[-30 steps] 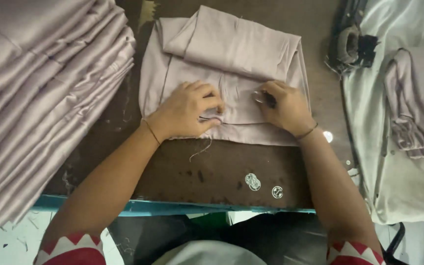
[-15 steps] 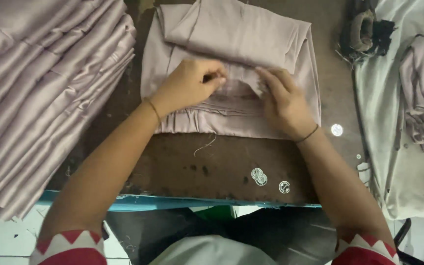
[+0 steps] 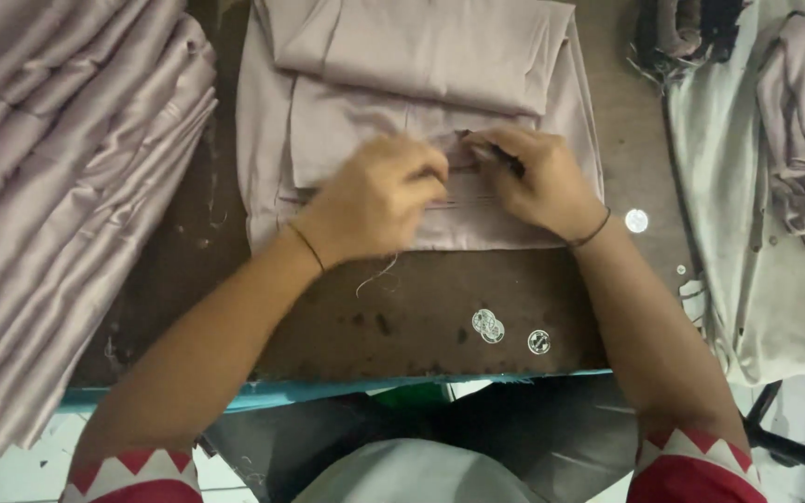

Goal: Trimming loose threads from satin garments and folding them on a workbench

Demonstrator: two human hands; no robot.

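The folded garment (image 3: 421, 130) lies flat on the brown worktable (image 3: 402, 307), straight ahead of the person, with both hands resting on its near half. It is pale mauve, smooth and slightly shiny, folded into several layers: a broad upper fold lies slantwise across the top, and lines of stitching run sideways between the hands. A loose thread (image 3: 376, 274) trails from the near edge onto the table.

The left hand (image 3: 375, 200) is curled, fingers bent in and pressed together on the cloth near the stitching; it is blurred, so I cannot tell whether it pinches fabric or only presses on it. The right hand (image 3: 538, 177) has thumb and forefinger closed on a small dark thing (image 3: 505, 160) at the seam, too small to identify.

Risks, as I judge them: the cloth looks slippery, so a pull by 1 hand could slide the layers out of line and spoil the fold. If the dark thing is sharp, a slip could nick the fabric or a finger of the left hand, which sits just beside it. A tug on the thread might pucker the seam.

A tall stack of the same cloth (image 3: 58, 205) lies to the left, near the garment, and 3 round stickers (image 3: 505, 331) mark the table edge
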